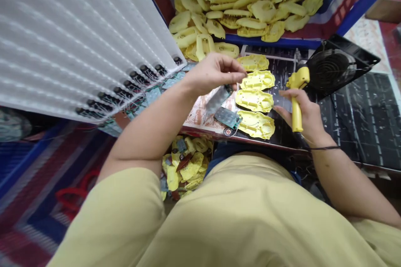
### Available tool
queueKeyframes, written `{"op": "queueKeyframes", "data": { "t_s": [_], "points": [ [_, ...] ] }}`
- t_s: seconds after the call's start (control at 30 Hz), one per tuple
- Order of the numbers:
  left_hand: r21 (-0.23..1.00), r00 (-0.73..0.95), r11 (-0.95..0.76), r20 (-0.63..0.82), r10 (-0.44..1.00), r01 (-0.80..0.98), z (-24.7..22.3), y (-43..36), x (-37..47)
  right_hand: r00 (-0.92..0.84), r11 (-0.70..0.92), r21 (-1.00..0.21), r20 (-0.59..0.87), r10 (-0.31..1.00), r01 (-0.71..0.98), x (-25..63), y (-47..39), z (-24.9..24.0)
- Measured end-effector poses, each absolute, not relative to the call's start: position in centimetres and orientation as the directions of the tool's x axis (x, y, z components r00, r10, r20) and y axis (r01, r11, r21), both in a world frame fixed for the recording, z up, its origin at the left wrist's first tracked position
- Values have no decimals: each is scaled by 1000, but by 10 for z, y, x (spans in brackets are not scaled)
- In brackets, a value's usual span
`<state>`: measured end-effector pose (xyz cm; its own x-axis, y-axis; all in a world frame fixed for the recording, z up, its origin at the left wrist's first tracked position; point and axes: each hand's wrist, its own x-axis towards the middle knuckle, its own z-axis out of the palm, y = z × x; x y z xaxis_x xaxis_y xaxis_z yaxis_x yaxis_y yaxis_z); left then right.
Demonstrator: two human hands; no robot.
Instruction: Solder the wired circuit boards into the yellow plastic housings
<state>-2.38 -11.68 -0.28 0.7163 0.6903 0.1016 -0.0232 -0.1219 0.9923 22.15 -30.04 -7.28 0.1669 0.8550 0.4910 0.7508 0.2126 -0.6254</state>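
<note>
Several yellow shell halves lie in a column on the table, among them a middle one (255,100) and the nearest one (257,124). Over their left edge is my left hand (217,71), thumb and fingertips brought together; a blurred circuit board (217,99) hangs just below it, and what the fingertips pinch is too small to tell. My right hand (302,110) is right of the shells, wrapped around the handle of a yellow glue gun (297,112). Another circuit board (227,117) rests beside the nearest shell, with a small round speaker (228,132) at the table edge.
A crate (282,43) full of yellow shells stands behind the table. At the left, a white ribbed panel (94,37) has wired boards along its edge. A black fan (335,64) stands at the right. Below the table is a pile of yellow parts (191,169).
</note>
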Motion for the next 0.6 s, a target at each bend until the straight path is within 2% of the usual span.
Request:
{"op": "queueKeyframes", "data": {
  "t_s": [0.17,0.33,0.43,0.6],
  "points": [
    [897,884,-389,-6,468,212,-22,-99,1,-52,248,-465,394,918,850,228,-276,-88],
    [774,880,-569,32,474,279,-45,-117,34,-69,231,-369,403,913,901,232,-293,-94],
    [701,890,-638,12,457,318,-48,-130,41,-76,253,-309,486,871,917,233,-313,-87],
    [479,892,-761,-131,432,438,-40,-147,42,-128,381,-220,697,706,898,235,-346,-61]
  ]
}}
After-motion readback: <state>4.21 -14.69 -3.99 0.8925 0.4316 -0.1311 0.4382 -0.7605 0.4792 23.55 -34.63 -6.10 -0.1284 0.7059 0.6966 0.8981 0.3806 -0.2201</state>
